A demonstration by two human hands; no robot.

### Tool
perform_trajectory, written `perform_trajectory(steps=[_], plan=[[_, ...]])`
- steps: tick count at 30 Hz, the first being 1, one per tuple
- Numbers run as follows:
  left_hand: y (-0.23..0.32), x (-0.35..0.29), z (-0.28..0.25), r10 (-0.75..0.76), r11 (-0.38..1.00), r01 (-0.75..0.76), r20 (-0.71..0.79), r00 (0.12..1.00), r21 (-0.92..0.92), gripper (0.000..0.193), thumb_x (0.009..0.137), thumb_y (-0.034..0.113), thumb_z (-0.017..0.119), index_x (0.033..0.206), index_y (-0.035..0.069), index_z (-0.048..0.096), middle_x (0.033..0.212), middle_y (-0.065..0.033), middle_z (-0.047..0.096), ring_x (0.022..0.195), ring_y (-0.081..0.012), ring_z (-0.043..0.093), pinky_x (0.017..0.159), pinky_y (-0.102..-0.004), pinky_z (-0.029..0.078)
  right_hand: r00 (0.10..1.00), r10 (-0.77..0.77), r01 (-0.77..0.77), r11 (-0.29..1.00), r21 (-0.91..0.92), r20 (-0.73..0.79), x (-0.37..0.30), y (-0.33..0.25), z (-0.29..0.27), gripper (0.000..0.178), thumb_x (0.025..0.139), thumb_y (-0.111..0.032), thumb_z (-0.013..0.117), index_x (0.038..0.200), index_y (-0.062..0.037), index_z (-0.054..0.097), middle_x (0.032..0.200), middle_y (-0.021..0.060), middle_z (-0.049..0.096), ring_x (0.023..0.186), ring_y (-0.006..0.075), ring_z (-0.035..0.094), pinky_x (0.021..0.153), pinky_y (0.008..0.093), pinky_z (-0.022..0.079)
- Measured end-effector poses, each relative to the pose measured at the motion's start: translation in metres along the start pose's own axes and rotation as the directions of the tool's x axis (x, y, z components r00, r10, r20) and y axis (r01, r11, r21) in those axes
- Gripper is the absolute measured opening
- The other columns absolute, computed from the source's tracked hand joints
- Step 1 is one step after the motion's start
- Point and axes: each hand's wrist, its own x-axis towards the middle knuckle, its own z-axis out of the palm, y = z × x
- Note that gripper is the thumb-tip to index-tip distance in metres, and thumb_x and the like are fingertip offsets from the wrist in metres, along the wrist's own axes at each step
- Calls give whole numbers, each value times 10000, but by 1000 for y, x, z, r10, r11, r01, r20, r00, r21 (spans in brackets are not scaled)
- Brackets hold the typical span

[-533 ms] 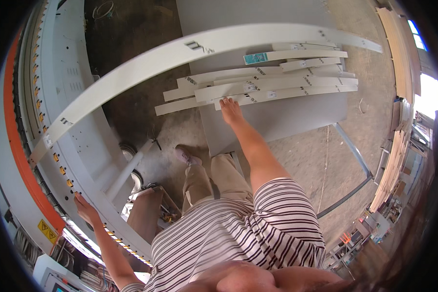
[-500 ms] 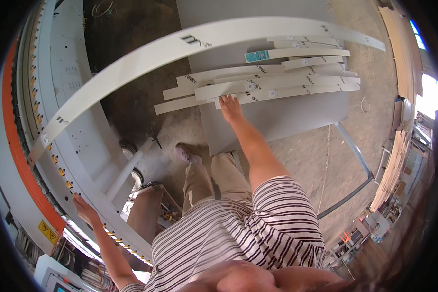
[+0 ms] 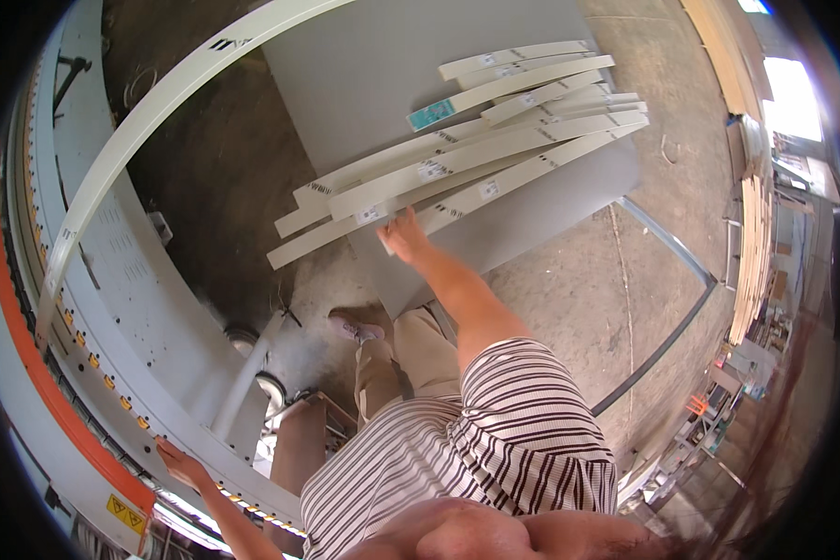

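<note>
The front strip, a long, narrow, pale piece, lies on the near side of a loose pile of strips on the grey table. The right hand is at its near left end; the fingers look bent there, but blur and angle leave it impossible to tell whether they pinch the strip or just rest on it. The left hand lies by the edge of the pale machine, fingers stretched forward and close together, and whether it grips anything cannot be told. The strip looks light for its length, stiff along its edges yet likely to flex across its face, with a smooth surface that may slide over its neighbours; a hold near the middle would balance it better than one at the end (the long strip at upper left appears curved, though the lens bends straight edges too). Dark printed marks repeat along several faces, too small to read surely. A white label sits on the front strip, a teal sticker marks another's end, and a yellow warning sticker shows on the machine.
</note>
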Motion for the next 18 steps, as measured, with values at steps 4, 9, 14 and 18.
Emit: perform_trajectory(steps=[4,9,14,18], plan=[[4,-10,-1,-36,999,36,-7,999,-13,527,1052,450,358,1160,2,614,1109,-237,662,1005,-426,620,815,-488,491,971,-213,236,923,303,-107,-68,-30,-35,514,624,-117,762,1085,-112,537,1033,122,620,1039,331,583,916,532,444],[-42,-1,21,224,974,-225,-204,953,18,414,1033,374,475,1207,11,572,1136,-211,643,1015,-398,614,843,-482,487,851,-382,525,657,541,-361,-137,-133,-159,630,575,-208,769,1148,-107,527,1061,130,587,1019,327,571,801,501,483],[86,-116,-1,151,545,61,169,974,-836,555,977,328,606,1386,-3,430,1331,-135,528,1221,-238,493,1045,-394,379,710,-508,704,529,474,-488,-155,-229,-283,641,584,-236,787,1115,-23,498,1066,141,545,1009,329,572,761,441,520],[118,-171,-31,230,125,632,642,731,-764,379,904,145,707,1198,-26,540,1027,-100,645,848,-163,657,702,-260,544,631,-543,776,447,445,-554,-156,-258,-347,606,654,-290,819,1092,-17,502,1096,143,531,989,326,582,741,439,544]])
